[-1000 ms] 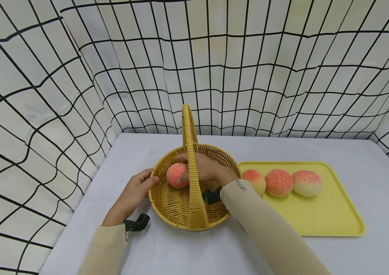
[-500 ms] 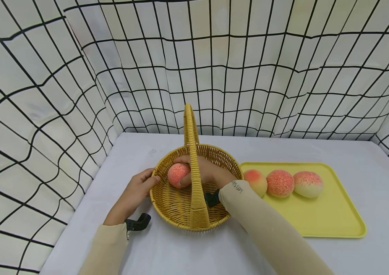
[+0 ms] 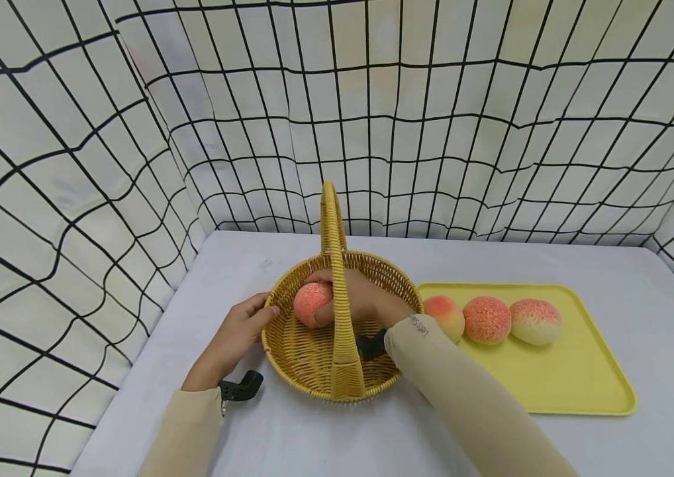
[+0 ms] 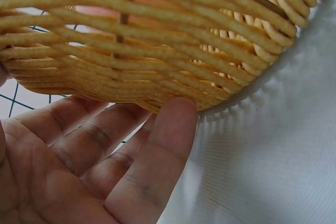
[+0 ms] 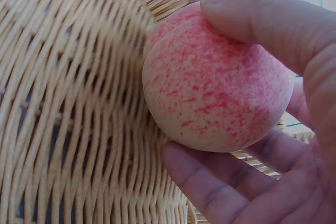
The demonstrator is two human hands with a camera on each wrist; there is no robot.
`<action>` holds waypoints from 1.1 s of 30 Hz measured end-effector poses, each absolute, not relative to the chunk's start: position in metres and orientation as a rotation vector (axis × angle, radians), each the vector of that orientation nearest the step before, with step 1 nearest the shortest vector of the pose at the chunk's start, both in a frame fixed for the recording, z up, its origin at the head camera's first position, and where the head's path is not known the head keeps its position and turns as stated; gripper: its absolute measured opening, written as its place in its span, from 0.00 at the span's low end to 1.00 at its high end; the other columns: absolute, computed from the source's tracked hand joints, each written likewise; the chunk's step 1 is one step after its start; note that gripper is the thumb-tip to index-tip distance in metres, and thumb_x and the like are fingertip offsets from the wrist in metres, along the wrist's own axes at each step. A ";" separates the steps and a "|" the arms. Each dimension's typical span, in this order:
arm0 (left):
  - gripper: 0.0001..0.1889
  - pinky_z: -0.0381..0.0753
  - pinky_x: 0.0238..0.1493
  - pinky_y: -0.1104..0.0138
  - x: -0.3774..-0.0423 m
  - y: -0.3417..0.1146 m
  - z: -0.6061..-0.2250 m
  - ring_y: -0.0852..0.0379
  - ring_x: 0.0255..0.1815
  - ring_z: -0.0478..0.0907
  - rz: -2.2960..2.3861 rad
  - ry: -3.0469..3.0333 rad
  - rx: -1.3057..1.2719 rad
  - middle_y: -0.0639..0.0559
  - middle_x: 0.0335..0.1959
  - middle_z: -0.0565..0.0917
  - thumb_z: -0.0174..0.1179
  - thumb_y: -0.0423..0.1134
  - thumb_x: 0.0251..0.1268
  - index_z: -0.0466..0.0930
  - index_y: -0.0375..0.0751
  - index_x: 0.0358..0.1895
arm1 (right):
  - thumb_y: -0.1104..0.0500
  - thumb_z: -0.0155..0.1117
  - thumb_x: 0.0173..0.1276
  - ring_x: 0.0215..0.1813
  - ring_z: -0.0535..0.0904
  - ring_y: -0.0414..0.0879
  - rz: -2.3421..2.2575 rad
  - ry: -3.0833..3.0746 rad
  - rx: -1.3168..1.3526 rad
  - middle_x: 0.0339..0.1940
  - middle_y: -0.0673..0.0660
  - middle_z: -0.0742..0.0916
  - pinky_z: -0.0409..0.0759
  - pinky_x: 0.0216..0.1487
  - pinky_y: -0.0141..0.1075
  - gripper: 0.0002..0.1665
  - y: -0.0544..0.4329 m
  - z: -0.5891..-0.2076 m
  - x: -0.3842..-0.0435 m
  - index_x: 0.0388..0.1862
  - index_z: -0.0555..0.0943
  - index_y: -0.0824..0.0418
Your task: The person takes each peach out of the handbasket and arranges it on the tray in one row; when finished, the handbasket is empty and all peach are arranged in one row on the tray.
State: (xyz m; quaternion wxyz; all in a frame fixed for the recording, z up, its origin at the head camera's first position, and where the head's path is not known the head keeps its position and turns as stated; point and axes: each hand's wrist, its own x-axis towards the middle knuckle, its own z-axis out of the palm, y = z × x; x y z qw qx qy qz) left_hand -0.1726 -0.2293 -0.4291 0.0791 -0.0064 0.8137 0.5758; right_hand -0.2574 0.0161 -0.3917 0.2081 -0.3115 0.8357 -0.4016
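Observation:
A round yellow wicker basket [image 3: 307, 361] with a tall arched handle [image 3: 339, 298] stands on the white table. Inside it, near the left wall, my right hand [image 3: 357, 296] holds a pink peach [image 3: 311, 303]. The right wrist view shows the thumb over the speckled red-and-cream peach [image 5: 220, 82] and fingers beneath it, close against the woven wall [image 5: 100, 108]. At the basket's left side, my left hand [image 3: 238, 334] holds the rim, thumb over the edge. In the left wrist view its fingers [image 4: 170, 135] lie along the outer wicker. The handle hides part of the right hand.
Right of the basket lies a yellow tray [image 3: 575, 384] bearing a yellow-red peach [image 3: 445, 319], a pink-red peach [image 3: 486, 320] and a cream-pink peach [image 3: 535, 322] in a row. Black netting over white cloth [image 3: 373, 146] rises behind the table and at both sides.
The whole head view has shifted slightly. Both hands keep their hold, and the peach stays at the left inside the basket.

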 end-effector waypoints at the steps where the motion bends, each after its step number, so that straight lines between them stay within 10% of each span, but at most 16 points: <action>1: 0.25 0.84 0.47 0.68 -0.172 -0.229 -0.429 0.51 0.50 0.83 1.719 2.438 -0.021 0.36 0.62 0.81 0.51 0.43 0.82 0.71 0.36 0.74 | 0.53 0.82 0.55 0.51 0.83 0.43 -1.110 2.340 -0.880 0.55 0.50 0.86 0.84 0.51 0.37 0.40 0.017 -0.391 -0.257 0.68 0.80 0.50; 33: 0.25 0.85 0.44 0.66 -0.171 -0.229 -0.427 0.51 0.44 0.84 1.729 2.412 -0.005 0.35 0.56 0.82 0.51 0.44 0.83 0.70 0.37 0.74 | 0.48 0.80 0.61 0.51 0.83 0.50 -1.380 2.381 -0.725 0.57 0.53 0.86 0.85 0.50 0.43 0.42 0.106 -0.364 -0.233 0.73 0.76 0.50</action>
